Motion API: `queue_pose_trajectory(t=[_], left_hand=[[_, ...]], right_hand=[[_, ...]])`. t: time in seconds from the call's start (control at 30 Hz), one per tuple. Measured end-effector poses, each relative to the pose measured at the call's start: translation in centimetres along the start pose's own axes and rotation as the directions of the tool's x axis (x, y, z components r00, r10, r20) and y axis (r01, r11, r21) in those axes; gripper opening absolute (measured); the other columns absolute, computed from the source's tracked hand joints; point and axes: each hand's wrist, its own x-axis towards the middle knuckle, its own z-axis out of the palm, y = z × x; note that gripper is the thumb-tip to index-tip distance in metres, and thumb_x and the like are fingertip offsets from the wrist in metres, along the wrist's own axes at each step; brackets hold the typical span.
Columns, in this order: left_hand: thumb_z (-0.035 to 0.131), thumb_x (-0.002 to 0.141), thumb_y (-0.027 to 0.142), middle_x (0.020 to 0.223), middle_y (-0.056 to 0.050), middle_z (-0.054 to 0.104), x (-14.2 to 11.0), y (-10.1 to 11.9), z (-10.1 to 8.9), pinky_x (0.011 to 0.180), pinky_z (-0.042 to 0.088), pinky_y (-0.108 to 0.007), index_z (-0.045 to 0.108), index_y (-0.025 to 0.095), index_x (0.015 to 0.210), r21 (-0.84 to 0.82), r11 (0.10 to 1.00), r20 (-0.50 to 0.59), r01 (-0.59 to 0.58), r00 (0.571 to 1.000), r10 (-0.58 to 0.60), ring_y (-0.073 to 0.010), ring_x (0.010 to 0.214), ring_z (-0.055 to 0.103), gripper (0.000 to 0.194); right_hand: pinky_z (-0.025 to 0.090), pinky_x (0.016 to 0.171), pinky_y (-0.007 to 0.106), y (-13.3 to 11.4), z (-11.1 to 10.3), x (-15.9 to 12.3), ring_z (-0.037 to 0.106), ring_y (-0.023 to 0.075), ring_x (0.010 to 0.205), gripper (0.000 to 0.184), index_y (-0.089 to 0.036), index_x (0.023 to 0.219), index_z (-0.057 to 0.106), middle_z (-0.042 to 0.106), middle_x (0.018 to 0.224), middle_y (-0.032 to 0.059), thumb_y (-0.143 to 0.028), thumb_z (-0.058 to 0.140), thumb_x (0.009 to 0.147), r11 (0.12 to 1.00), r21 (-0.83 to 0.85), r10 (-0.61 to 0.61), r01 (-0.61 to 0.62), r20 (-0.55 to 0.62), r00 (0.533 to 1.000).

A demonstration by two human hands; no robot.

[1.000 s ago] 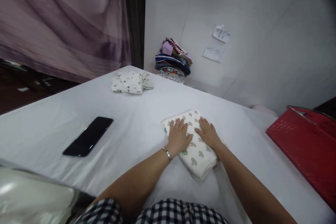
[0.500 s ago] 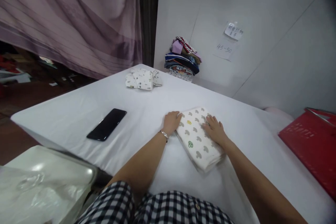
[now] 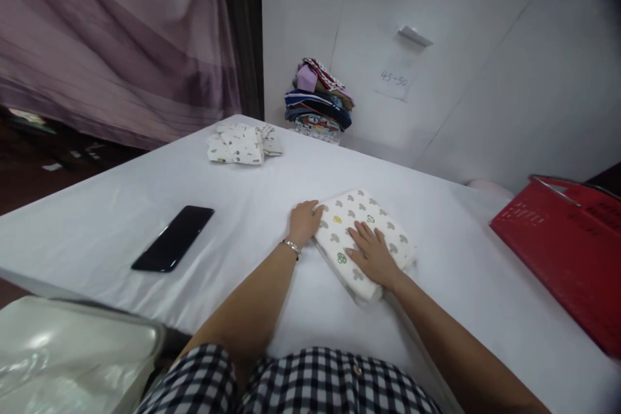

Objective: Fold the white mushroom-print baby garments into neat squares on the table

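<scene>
A folded white cloth (image 3: pixel 349 210) printed with grey mushrooms, plus a few green and yellow ones, lies flat on the white-covered table (image 3: pixel 262 220). My right hand (image 3: pixel 373 255) rests palm down on its top, fingers spread toward the far side. At the cloth's left edge is my left hand (image 3: pixel 305 223), open and slightly curved, its fingertips touching that edge. Whether the left fingertips reach under a layer is hidden. Another white cloth (image 3: pixel 237 144), with a small dark print, lies loosely folded near the table's far corner.
A black phone (image 3: pixel 173 239) lies to the left. A red plastic basket (image 3: pixel 563 252) stands at the right. Behind the table is a stack of folded clothes (image 3: pixel 317 103) by the wall. Shiny pale plastic (image 3: pixel 72 349) fills the lower left, and a pink curtain (image 3: pixel 121 32) hangs behind.
My left hand has slid from the cloth's top to its left edge. My right hand has shifted toward the middle of the cloth, and the camera view has swung slightly.
</scene>
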Motion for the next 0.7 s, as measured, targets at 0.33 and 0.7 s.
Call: queue_pose_trajectory(t=[0.33,0.7], left_hand=[[0.036,0.089,0.042,0.130,-0.005,0.051,-2.2,3.3,0.1,0.109,0.011,-0.047,0.052,0.023,0.120,0.120,0.913,-0.072,-0.390,0.914,0.400,-0.0239,0.128,0.033,0.040],[0.033,0.089,0.048,0.137,-0.004,0.044,-3.4,3.7,1.2,0.110,0.008,-0.048,0.049,0.025,0.125,0.108,0.864,0.135,-0.491,0.869,0.477,-0.0238,0.131,0.029,0.046]], right_hand=[[0.009,0.108,0.047,3.4,0.3,-3.7,0.015,0.0235,0.136,0.056,-0.018,0.136,0.036,0.024,0.147,0.0096,-0.049,0.032,0.090,0.966,-0.097,0.221,-0.240,-0.179,0.959],[0.012,0.107,0.049,5.9,-1.6,-1.7,0.010,0.0245,0.137,0.061,-0.019,0.139,0.032,0.019,0.148,0.0084,-0.053,0.029,0.088,0.921,0.060,0.391,-0.386,-0.129,0.911]])
